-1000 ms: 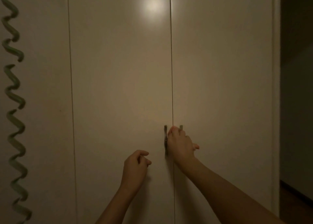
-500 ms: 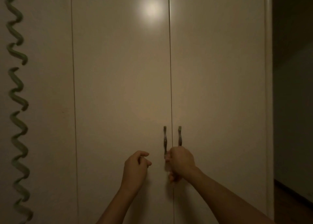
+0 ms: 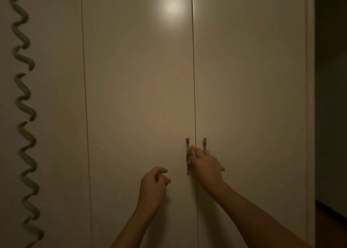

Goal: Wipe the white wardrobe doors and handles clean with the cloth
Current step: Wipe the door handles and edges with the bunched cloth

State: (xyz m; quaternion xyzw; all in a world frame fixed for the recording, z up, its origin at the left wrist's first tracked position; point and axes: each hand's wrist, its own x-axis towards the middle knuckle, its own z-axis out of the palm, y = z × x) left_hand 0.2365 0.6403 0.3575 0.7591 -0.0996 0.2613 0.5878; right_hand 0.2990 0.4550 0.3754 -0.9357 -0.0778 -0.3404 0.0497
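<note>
1. Right hand (image 3: 205, 165) is up on the pair of handles where the two doors meet. Its fingers are bunched against the left handle (image 3: 187, 155), and the right handle (image 3: 204, 144) shows just above my knuckles.
2. Whether those fingers pinch the cloth I cannot tell. The light is dim and no cloth shows plainly, only a pale spot at my fingertips.
3. Left hand (image 3: 153, 184) hangs just in front of the middle door (image 3: 139, 97), lower than the handles and to their left. Its fingers are loosely curled and hold nothing I can see.
4. The middle door and the right door (image 3: 249, 97) are both shut, flat and glossy, with a bright glare (image 3: 171, 6) high on the middle one.
5. At the far left a green wavy strip (image 3: 24, 116) runs down the left panel (image 3: 56, 116). To the right of the wardrobe lies a dark opening (image 3: 330, 97).
6. I judge the step in hand to be the handles. They look like slim, stiff metal bars fixed at both ends, so the best hold is to wrap soft cloth round a bar and slide it along the length.
7. The doors should be smooth and slippery under cloth. They are hinged, so a pull on a handle could swing one open; a flat press suits the panels better.
</note>
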